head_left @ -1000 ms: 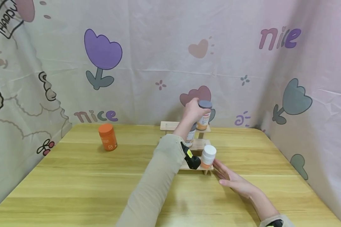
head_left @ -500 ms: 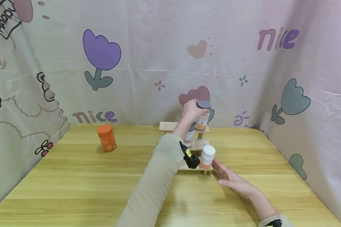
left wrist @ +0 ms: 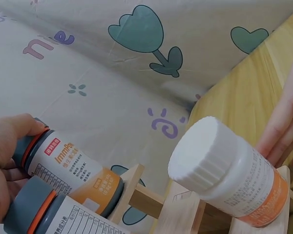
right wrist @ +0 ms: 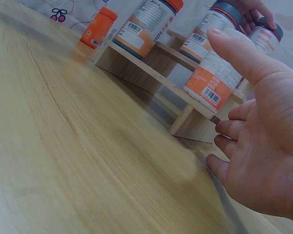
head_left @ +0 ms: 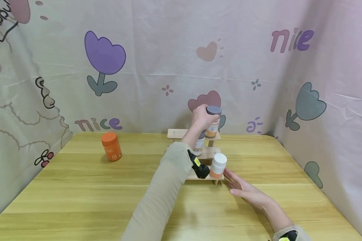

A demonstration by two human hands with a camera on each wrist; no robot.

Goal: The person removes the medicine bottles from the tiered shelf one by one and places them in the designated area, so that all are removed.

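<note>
A small three-tier wooden rack [head_left: 176, 134] stands on the table. My left hand [head_left: 202, 117] grips the dark-lidded supplement bottle [head_left: 212, 129] by its lid, at the right end of the top tier. Just below it, a second dark-lidded bottle [left wrist: 80, 217] stands on the middle tier, partly behind my left arm in the head view. On the lowest tier sits a white-lidded bottle [head_left: 218, 165] with an orange band. My right hand [head_left: 247, 192] has its fingers extended, fingertips close to the rack's right end beside that white-lidded bottle.
An orange bottle [head_left: 111, 147] stands apart on the left of the table [head_left: 78, 201]. In the right wrist view, another bottle [right wrist: 145, 27] with an orange lid is at the rack's near left end, hidden in the head view. A printed curtain [head_left: 157, 50] surrounds the table.
The head view has shifted slightly, so the scene slides a little to the left. Both hands and the bottles keep their places at the rack.
</note>
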